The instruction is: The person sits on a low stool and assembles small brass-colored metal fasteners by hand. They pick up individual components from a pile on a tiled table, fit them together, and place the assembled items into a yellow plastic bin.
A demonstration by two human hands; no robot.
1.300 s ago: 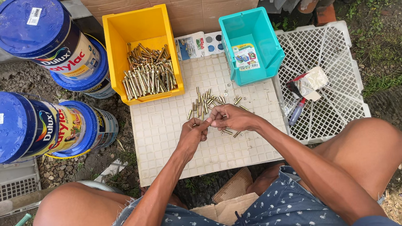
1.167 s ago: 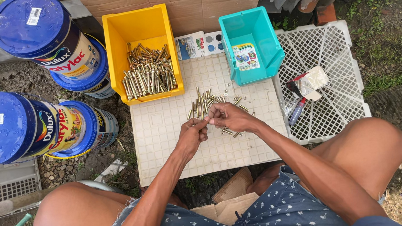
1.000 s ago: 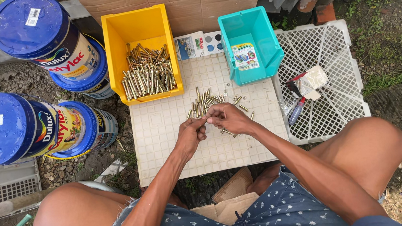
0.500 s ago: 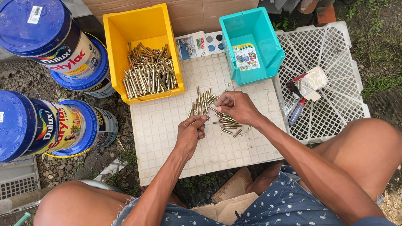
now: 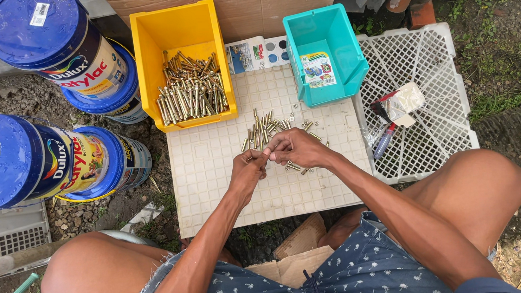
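Both hands meet over the middle of a white grid-patterned board. The left hand is curled nearly closed, its fingertips pinched against those of the right hand, which is also drawn in tight. Between the two sets of fingertips sits what looks like a single brass-coloured anchor bolt, though it is mostly covered and hard to make out from above.

Just beyond the fingertips, on the far side of the board, lies a loose pile of the same brass-coloured bolts, with a few strays touching the board right under the right hand's palm. Farther out past the left fingers stands a yellow plastic bin with many more bolts heaped at its near end. Past the right fingers is a teal plastic bin holding a small printed packet.

Outward from the right hand lies a white lattice crate panel carrying a small paintbrush and a crumpled wrapper. Well apart on the left hand's side, blue-lidded paint buckets lie stacked on their sides on the dirt.
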